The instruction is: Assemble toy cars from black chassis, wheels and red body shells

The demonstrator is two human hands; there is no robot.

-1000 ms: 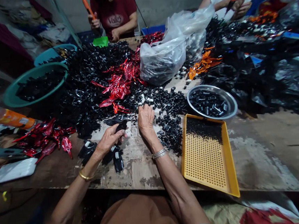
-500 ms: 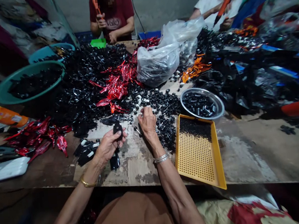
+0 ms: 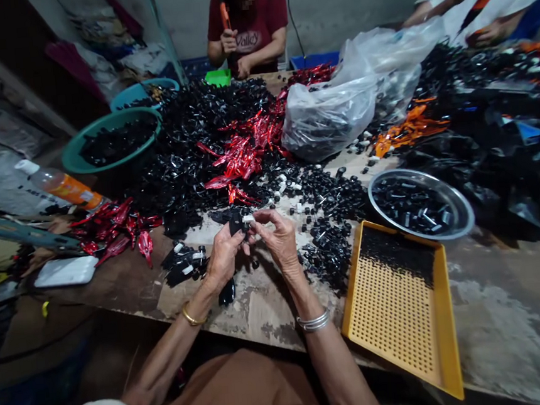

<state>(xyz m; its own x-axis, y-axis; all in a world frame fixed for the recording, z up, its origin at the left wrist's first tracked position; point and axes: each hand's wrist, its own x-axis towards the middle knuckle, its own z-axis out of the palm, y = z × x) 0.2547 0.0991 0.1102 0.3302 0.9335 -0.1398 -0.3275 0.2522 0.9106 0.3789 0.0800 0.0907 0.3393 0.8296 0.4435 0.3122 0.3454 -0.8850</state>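
My left hand [image 3: 224, 252] is closed on a flat black plastic part [image 3: 236, 220], held upright above the table. My right hand [image 3: 277, 236] pinches a small white plastic piece [image 3: 248, 219] against the top right side of that part. Left of my hands lies a small pile of black parts with white pieces [image 3: 184, 265] on them. Under my left wrist sits a glossy black part [image 3: 227, 292]. Small black and white pieces [image 3: 326, 248] are strewn to the right of my right hand.
A yellow perforated tray [image 3: 395, 336] with tiny black pieces stands at right, beside a clear bowl [image 3: 468, 216] of black parts. Behind are heaps of black and red parts [image 3: 241, 151], a plastic bag [image 3: 328, 115] and a green basin [image 3: 70, 158]. Two people work across the table.
My right hand has come up from the loose pieces to the black part, now with a white piece in its fingers. The view has swung left.
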